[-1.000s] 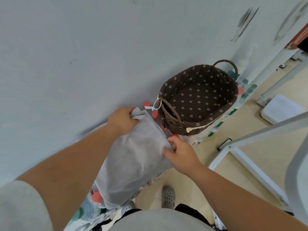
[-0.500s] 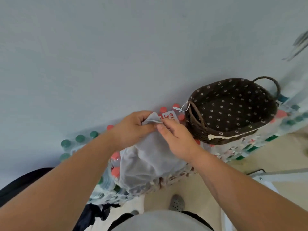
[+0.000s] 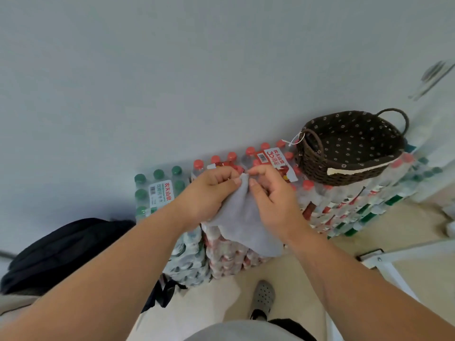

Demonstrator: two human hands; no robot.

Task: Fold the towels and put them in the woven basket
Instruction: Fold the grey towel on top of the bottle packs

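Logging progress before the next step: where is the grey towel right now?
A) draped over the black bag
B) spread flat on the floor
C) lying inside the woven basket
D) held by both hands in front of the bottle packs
D: the left hand and right hand pinch the top of the grey towel, which hangs before the bottle packs; the woven basket shows only its lining.

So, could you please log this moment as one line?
step: folding | left hand: pinching towel | right hand: pinching towel | basket: empty

Left hand (image 3: 209,193) and right hand (image 3: 274,196) pinch close together.
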